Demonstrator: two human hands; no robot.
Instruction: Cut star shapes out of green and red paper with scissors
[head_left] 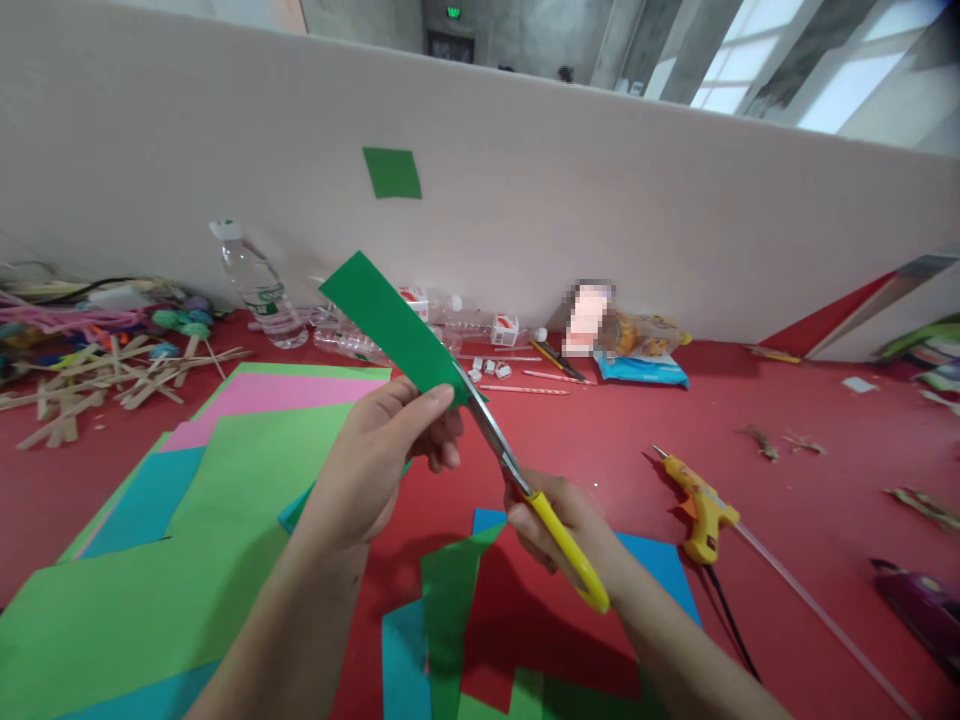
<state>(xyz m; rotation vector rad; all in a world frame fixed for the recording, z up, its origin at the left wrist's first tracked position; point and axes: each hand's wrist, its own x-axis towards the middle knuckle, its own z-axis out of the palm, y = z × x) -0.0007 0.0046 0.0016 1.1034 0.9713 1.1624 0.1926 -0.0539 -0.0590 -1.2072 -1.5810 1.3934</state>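
Note:
My left hand (pixel 382 450) pinches the lower end of a dark green paper strip (pixel 390 325) and holds it up over the red table (pixel 795 500). In my right hand (pixel 559 525) are yellow-handled scissors (pixel 525 480), fingers closed through the handle loops. The scissor blades meet the strip's lower right edge near my left thumb. Below my hands lie cut pieces of green paper (pixel 450 600) and blue paper (pixel 660 565).
Light green, pink and blue sheets (pixel 247 470) are spread at the left. A yellow glue gun (pixel 701 510) with a cord lies at the right. Wooden sticks (pixel 97 380) are piled far left. Plastic bottles (pixel 259 285), pencils and snack packets (pixel 645 350) line the white wall.

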